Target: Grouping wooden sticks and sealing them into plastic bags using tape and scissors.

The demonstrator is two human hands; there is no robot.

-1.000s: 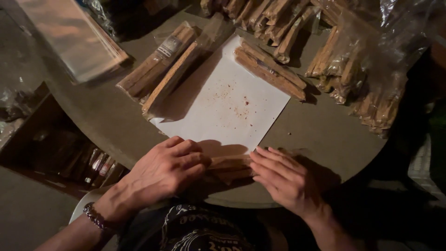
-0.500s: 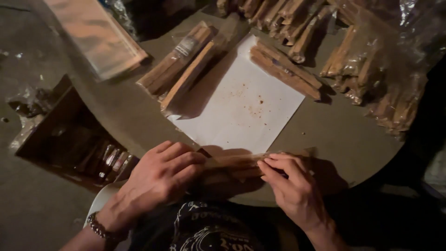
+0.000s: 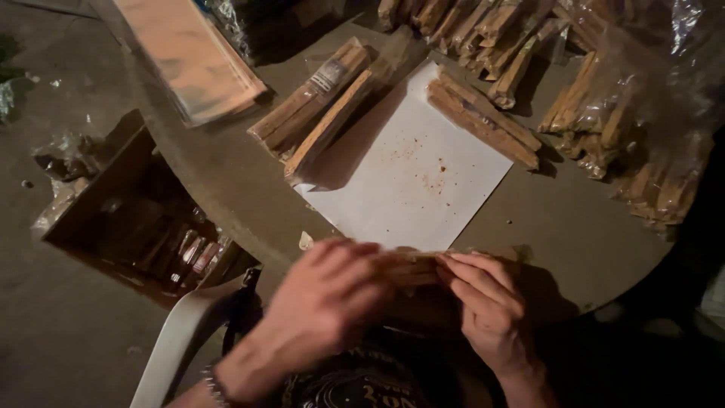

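Both hands are on the small bundle of pale brown wooden sticks (image 3: 411, 266) at the near edge of the round grey worktop (image 3: 574, 227). A second ago the hands lay flat over it; now they have lifted and drawn in, and the bundle sits raised between them, right at the lower edge of the white paper sheet (image 3: 411, 177). That reads as a shift from pressing the sticks together to gripping them as one. The left hand (image 3: 328, 298) is curled over the bundle's left end, blurred with motion. The right hand (image 3: 487, 302) pinches the other end, fingers narrow and close together. Whether a clear sleeve is round the sticks, I cannot tell.

The sticks look rough-split, dry and squarish. The paper is smooth and matte, speckled with reddish-brown crumbs. Across its far corners lie two loose stick stacks, the labelled one (image 3: 317, 102) on the left, the bare one (image 3: 483, 113) on the right. Glossy, crinkled clear bags of sticks (image 3: 627, 128) crowd the right rim. A flat pile of shiny clear sleeves (image 3: 192, 53) rests far left. Down on the floor, a brown cardboard box (image 3: 143, 219) holds wrapped bundles.
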